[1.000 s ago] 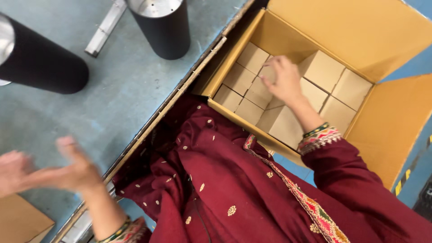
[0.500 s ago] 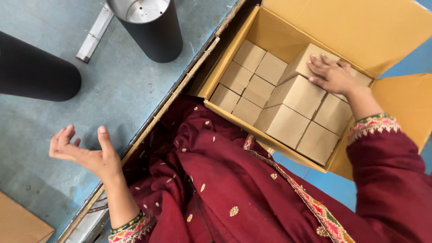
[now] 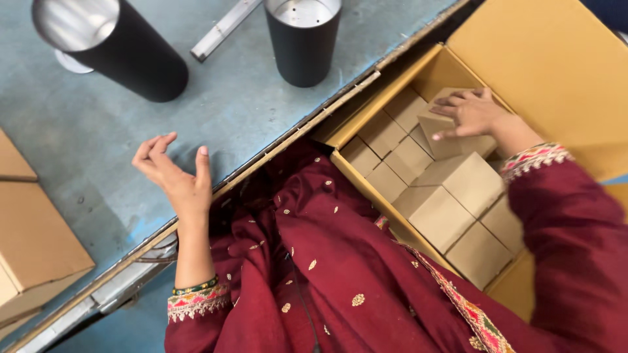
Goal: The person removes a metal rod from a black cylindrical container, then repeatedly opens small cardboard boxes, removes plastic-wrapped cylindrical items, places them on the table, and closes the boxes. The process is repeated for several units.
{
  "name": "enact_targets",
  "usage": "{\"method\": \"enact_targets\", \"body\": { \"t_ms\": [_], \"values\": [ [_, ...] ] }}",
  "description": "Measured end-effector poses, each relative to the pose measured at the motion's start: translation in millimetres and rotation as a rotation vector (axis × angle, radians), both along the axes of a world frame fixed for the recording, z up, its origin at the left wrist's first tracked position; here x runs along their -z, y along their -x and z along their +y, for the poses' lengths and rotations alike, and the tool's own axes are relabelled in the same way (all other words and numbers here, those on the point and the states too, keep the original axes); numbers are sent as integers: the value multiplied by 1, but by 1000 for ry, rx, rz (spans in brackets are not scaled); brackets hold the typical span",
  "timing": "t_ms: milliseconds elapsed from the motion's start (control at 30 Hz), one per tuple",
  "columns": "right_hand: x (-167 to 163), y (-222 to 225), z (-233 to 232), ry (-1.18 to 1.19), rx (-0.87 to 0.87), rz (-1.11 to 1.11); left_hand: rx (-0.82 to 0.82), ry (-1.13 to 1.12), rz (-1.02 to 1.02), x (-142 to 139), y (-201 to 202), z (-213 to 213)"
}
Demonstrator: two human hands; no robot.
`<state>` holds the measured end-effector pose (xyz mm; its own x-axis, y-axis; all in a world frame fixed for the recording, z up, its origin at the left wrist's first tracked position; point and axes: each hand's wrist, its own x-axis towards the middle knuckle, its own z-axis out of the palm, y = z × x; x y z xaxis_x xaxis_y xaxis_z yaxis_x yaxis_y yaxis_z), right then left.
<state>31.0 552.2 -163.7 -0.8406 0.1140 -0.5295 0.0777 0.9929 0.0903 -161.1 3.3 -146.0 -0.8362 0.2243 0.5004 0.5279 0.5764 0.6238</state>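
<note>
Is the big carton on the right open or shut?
Open: the big carton's flaps are spread, showing small boxes inside; the right hand reaches in.
</note>
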Motion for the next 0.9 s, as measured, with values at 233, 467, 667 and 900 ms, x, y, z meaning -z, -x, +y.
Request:
{"method": "enact_targets", "body": {
  "t_ms": [233,467,667,900],
  "values": [
    [-22,37,28,-225,-217,-577,-9,5,13,-4,-3,10],
    [-15,46,29,-265,-393,-663,-55,32,22,-8,-4,21],
    [-66,19,43,-367,-557,-315,-102,24,62,-15,0,35],
    [-176,2,-5,253,-449,636,-110,-111,61,-18,0,34]
  ]
}}
